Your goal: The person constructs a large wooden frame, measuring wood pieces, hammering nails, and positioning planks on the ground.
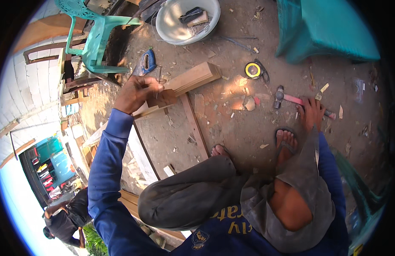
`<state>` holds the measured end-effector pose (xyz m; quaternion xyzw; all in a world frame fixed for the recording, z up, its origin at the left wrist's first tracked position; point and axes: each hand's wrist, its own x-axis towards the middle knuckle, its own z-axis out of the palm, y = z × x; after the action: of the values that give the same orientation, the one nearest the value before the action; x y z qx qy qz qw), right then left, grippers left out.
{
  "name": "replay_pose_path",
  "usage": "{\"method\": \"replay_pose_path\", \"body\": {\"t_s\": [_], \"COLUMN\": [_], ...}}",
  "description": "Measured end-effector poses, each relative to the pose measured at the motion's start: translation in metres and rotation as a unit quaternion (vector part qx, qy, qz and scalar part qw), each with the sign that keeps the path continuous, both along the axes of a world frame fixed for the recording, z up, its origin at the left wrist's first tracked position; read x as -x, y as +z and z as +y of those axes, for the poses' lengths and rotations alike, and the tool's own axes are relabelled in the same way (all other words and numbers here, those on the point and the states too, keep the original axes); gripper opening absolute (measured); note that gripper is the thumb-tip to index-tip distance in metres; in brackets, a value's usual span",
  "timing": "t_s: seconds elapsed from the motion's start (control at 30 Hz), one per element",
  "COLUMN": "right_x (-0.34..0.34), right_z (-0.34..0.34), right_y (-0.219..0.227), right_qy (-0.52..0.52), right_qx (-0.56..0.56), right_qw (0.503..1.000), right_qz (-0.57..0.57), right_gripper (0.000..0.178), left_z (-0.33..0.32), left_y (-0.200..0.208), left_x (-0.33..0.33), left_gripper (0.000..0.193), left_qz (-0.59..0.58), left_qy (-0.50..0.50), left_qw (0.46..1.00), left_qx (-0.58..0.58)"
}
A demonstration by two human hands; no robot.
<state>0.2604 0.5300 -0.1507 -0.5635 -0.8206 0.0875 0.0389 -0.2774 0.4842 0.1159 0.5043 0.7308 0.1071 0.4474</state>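
My left hand (139,91) is closed in a pinch beside the end of a wooden beam (197,78). A thin nail (160,74) stands upright at its fingertips, next to the beam. This beam is joined to a narrower wooden rail (195,126), part of a frame on the ground. Away to the right, my right hand (311,112) is wrapped round the pinkish-red handle of a hammer (293,99). The hammer's metal head is low, at the ground, pointing left.
A yellow-and-black tape measure (253,70) and a blue-handled saw (148,62) lie on the dirt. A white basin (186,36) holds tools. Green plastic chairs (105,42) stand around, with a teal one (329,32) at upper right. Wood chips litter the ground. Another person (67,213) is at lower left.
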Motion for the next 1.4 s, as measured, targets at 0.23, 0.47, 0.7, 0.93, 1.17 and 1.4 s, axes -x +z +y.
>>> {"method": "replay_pose_path", "body": {"t_s": [0.23, 0.47, 0.7, 0.93, 1.17, 1.4], "right_x": [0.007, 0.055, 0.119, 0.181, 0.220, 0.203], "right_z": [0.004, -0.008, 0.045, 0.069, -0.053, -0.105], "right_y": [0.012, 0.138, 0.263, 0.264, 0.188, 0.143], "right_qy": [0.097, 0.115, 0.233, 0.097, -0.120, -0.152], "right_qx": [0.078, 0.359, 0.179, 0.460, 0.513, 0.484], "right_qw": [0.990, 0.914, 0.954, 0.879, 0.732, 0.683], "right_qz": [0.065, 0.152, 0.064, 0.079, 0.433, 0.525], "right_gripper": [0.033, 0.031, 0.038, 0.041, 0.042, 0.049], "left_z": [0.014, 0.024, 0.030, 0.033, 0.022, 0.022], "left_y": [-0.023, -0.054, -0.072, -0.082, -0.081, -0.065], "left_x": [-0.006, 0.000, 0.026, -0.004, 0.010, -0.009], "left_gripper": [0.020, 0.024, 0.019, 0.021, 0.020, 0.018], "left_qz": [0.136, 0.140, 0.084, 0.160, 0.231, 0.239], "left_qy": [-0.092, -0.194, -0.195, -0.235, -0.285, -0.239], "left_qw": [0.984, 0.970, 0.974, 0.958, 0.930, 0.941], "left_qx": [0.062, 0.033, 0.084, 0.027, -0.021, 0.036]}}
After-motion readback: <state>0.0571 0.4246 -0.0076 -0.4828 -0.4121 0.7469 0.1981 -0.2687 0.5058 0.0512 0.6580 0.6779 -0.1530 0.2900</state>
